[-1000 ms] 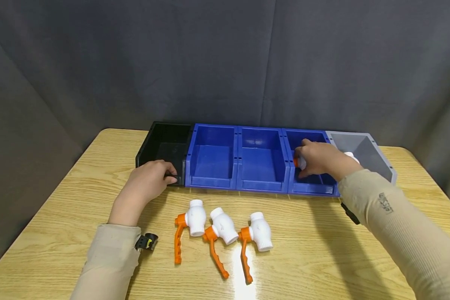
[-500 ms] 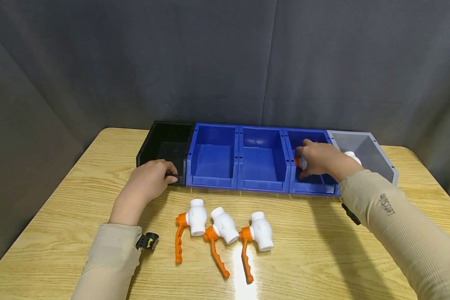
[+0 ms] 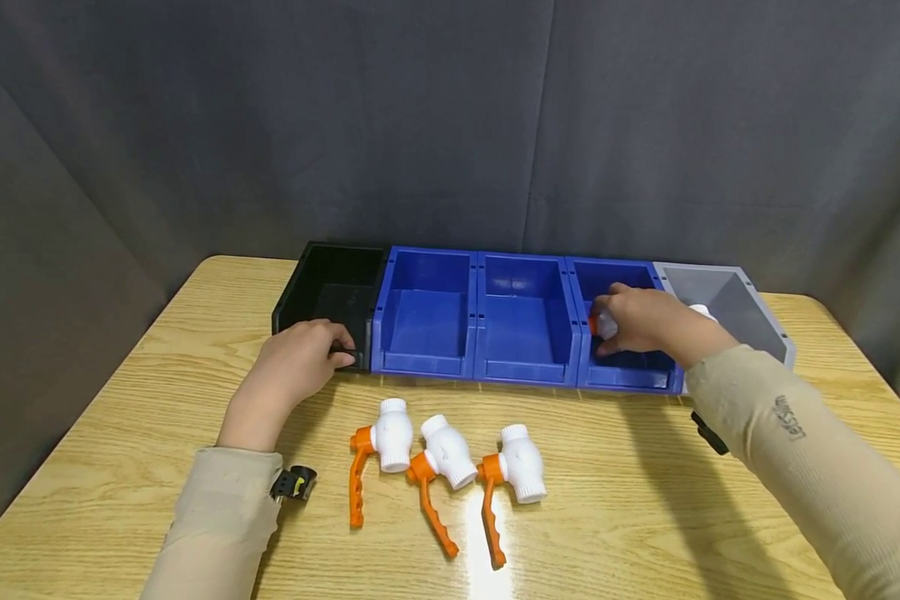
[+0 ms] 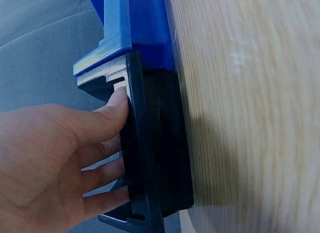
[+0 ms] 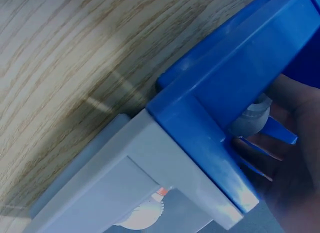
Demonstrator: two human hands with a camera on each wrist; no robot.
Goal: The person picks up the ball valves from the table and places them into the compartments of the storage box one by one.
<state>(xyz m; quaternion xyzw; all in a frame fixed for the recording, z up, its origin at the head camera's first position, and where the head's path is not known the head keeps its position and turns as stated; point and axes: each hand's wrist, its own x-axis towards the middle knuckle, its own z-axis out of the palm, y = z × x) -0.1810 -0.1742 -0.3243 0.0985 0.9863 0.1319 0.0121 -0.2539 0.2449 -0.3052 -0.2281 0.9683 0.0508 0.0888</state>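
Note:
My left hand [image 3: 300,358] holds the front rim of the black bin [image 3: 363,337]. In the left wrist view the thumb lies on the rim [image 4: 134,113] and the other fingers reach behind it. Inside the rightmost blue bin [image 3: 626,381], my right hand [image 3: 645,323] grips a white ball valve [image 3: 607,326] with an orange part showing at its left. The hand covers most of this valve. From the right wrist view, the white end of the valve [image 5: 252,118] appears between the fingers, behind the bin's wall.
Three white ball valves with orange handles, the left [image 3: 394,435], middle [image 3: 448,452] and right one [image 3: 522,464], lie on the wooden table [image 3: 607,517]. Two blue bins, left [image 3: 427,321] and right [image 3: 521,325], adjoin. The grey bin [image 3: 771,333] contains a partly hidden white valve [image 3: 702,311].
My right forearm and wrist have shifted slightly to the right and down, while the right hand stays in the rightmost blue bin with the valve. The left hand has not moved.

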